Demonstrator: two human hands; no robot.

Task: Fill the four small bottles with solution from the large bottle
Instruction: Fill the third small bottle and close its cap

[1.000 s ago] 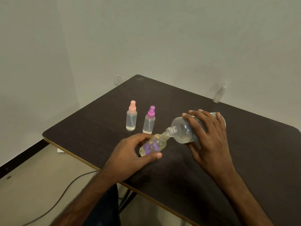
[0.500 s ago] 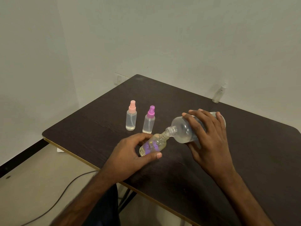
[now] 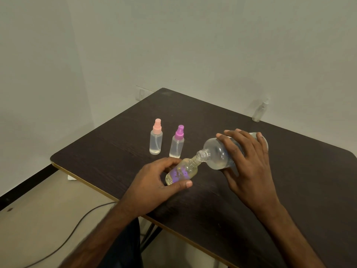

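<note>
Two bare hands bring bottle mouth to bottle mouth above a dark surface (image 3: pixel 116 151). The left hand (image 3: pixel 154 182) clasps a small purple-labelled bottle (image 3: pixel 181 172), with fingers (image 3: pixel 181 184) and thumb curled round its lower body. The right hand (image 3: pixel 249 167) wraps over the large bottle (image 3: pixel 216 153). The large bottle lies tipped almost level, its long axis running from upper right down to its open mouth at lower left. The small bottle leans the other way, its neck raised to the right to meet that mouth. Yellowish liquid shows inside the small bottle, which looks largely full. A pink-capped bottle (image 3: pixel 156 140) and a purple-capped bottle (image 3: pixel 177 144) stand upright just beyond the left hand. A clear bottle (image 3: pixel 259 111) stands well apart by the wall, nearer the right hand and likely next in line.
</note>
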